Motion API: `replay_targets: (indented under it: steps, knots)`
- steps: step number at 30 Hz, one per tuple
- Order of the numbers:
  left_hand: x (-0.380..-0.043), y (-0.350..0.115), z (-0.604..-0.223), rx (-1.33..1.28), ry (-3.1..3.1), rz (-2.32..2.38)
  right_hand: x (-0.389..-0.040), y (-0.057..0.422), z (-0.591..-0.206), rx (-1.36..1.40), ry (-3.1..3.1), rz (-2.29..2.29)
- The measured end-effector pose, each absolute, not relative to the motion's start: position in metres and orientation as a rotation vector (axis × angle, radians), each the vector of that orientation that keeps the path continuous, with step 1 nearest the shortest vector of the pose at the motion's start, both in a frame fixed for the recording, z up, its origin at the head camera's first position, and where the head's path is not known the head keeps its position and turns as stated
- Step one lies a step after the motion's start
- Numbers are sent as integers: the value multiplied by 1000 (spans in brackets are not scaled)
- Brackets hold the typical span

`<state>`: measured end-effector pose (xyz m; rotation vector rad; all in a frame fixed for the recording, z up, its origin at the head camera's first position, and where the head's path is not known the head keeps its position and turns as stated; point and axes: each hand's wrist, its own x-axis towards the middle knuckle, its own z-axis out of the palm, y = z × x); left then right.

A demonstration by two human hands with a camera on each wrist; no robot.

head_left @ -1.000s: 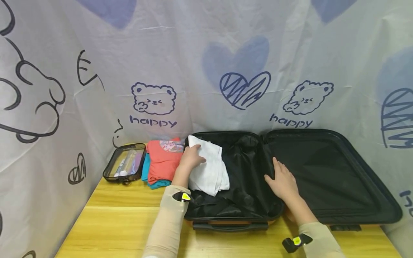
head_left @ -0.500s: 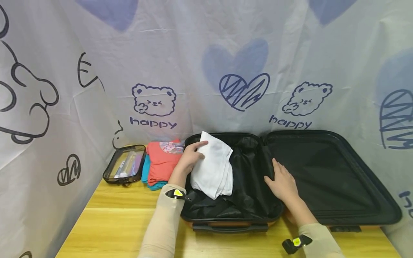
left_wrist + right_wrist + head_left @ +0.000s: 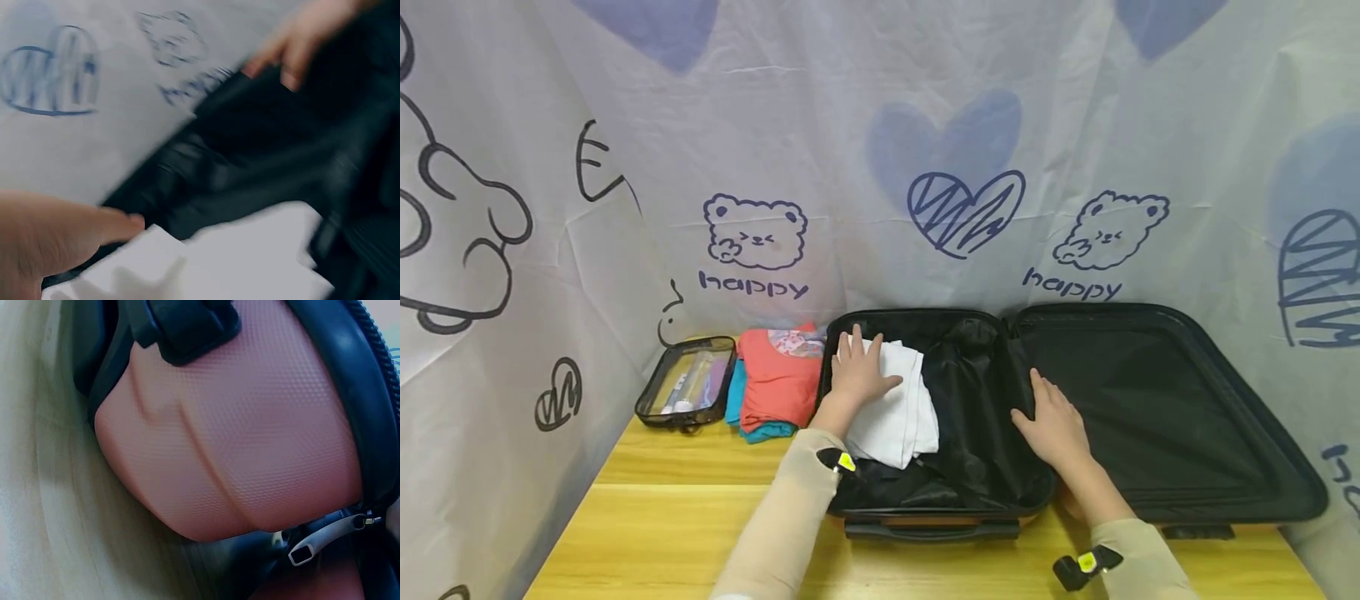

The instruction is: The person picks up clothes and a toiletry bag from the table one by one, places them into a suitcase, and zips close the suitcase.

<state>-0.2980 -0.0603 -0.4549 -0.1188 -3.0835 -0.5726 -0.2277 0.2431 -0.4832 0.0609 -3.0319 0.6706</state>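
A folded white cloth (image 3: 901,421) lies in the left part of the open black-lined suitcase (image 3: 973,392). My left hand (image 3: 859,377) is over the cloth with its fingers spread and straight; in the left wrist view its thumb (image 3: 81,234) is near the cloth's edge. Whether the palm presses on it cannot be told. At the edge between the suitcase's base and lid, my right hand (image 3: 1056,425) rests with extended fingers. The right wrist view shows mostly the suitcase's salmon-coloured ribbed shell (image 3: 269,425) and a zipper pull (image 3: 322,540).
The suitcase lid (image 3: 1157,417) lies flat to the right. Left of the base are folded coral and teal clothes (image 3: 781,379), then a clear black-edged pouch (image 3: 688,383) holding small items. All stand on a wooden table (image 3: 677,517) before a printed curtain (image 3: 842,150).
My left hand first lifted and shifted the cloth's left side rightward, then let go. The cloth has settled flat, and the fingers are now spread over it. My right hand has stayed put.
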Motion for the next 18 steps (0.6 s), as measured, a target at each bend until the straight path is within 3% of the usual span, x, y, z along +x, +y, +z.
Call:
replay_targets:
  steps: [9,18]
  knots:
    - [-293,-44,-481,-216,-3306,-372,-227,243,-481,58,-3025,689]
    - [-295,-52,-491,-220,-3424,-568,-227,243,-483,56,-3037,686]
